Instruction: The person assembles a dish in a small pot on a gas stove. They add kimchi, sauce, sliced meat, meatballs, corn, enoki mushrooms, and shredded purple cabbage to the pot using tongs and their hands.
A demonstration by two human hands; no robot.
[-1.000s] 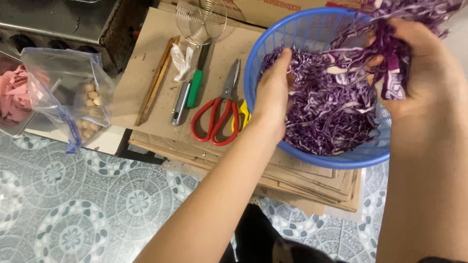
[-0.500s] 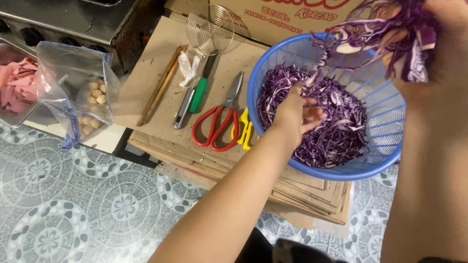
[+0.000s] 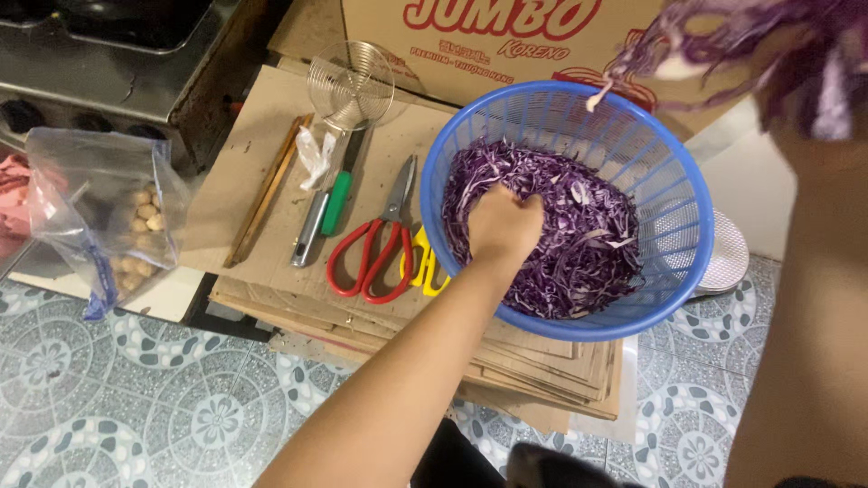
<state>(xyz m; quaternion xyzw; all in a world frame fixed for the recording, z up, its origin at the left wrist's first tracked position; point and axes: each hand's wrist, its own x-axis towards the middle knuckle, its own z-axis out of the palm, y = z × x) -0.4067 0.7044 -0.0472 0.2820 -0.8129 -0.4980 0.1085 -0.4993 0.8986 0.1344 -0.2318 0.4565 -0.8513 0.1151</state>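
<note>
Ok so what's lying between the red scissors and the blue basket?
In the head view, a small yellow-handled tool lies on the cardboard, right between the red scissors and the blue basket, touching the basket's wall.

I see even, soft indoor light with faint shadows. The raised right hand (image 3: pixel 814 72) at the top edge is motion-blurred; the basket (image 3: pixel 687 226) stays sharp.

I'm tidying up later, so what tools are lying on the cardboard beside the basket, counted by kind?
Scissors: 1, red handles
Wire skimmer: 1, green handle
Wooden sticks: 1 pair
Metal-handled tool: 1, its kind is unclear
Yellow tool: 1, partly hidden by the basket
Total: 5
</note>
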